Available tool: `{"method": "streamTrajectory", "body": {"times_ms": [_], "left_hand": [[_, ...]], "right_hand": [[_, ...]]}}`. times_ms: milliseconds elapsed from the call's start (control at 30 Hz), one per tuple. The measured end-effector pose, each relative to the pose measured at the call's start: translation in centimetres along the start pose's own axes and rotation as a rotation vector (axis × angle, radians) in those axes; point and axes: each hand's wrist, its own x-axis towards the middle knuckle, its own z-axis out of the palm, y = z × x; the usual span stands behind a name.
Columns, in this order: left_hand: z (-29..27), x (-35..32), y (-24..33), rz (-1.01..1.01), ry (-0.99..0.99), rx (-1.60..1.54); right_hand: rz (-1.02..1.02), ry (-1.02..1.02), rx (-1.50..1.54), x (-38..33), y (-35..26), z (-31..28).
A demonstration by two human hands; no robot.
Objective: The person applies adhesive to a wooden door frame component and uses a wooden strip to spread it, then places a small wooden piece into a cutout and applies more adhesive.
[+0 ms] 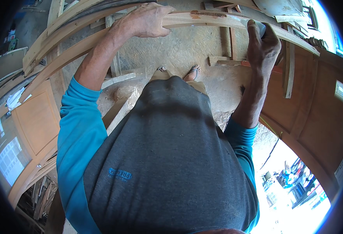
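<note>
A long pale wooden board [187,18] runs across the top of the head view, its line bent by the lens. Dark reddish-brown patches mark its upper face between my hands. My left hand [150,20] is closed over the board left of these patches, with the thumb along the near side. Farther right, my right hand [263,45] pinches a thin, flat grey piece [260,29] against the board, thumb on top. The fingers hide much of that piece, so its exact kind does not show.
Other long wooden strips [68,33] lie at the upper left. Brown panelled doors [37,117] stand at the left, with another panelled door [307,85] at the right. Wood offcuts [228,61] lie on the concrete floor [171,50] near my feet.
</note>
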Motion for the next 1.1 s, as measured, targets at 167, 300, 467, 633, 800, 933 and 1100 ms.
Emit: {"method": "streamTrajectory", "body": {"times_ms": [167, 300, 467, 633, 800, 933, 1100], "left_hand": [[-0.3, -0.1, 0.3, -0.015, -0.014, 0.023], [0.1, -0.2, 0.1, -0.016, -0.002, 0.017], [0.1, -0.6, 0.6, -0.025, 0.009, 0.029], [0.5, -0.8, 0.7, -0.01, 0.022, 0.034], [1.9, -0.9, 0.1, -0.027, 0.034, 0.047], [1.9, -1.8, 1.9, -0.055, -0.013, 0.039], [5.3, -3.2, 2.3, 0.077, 0.17, 0.11]], "right_hand": [[0.013, -0.022, 0.007, -0.2, 0.1, 0.2], [0.017, -0.027, 0.031, -0.3, 0.0, 0.2], [0.011, -0.042, 0.095, -0.9, -0.3, 0.5], [0.094, -0.04, 0.234, -1.6, -0.2, 0.2], [0.184, -0.109, 0.269, -2.3, -0.1, -1.0], [0.216, -0.064, 0.381, -3.6, 0.8, -1.5], [0.364, -0.013, 0.696, -4.8, 4.6, -3.8]]}}
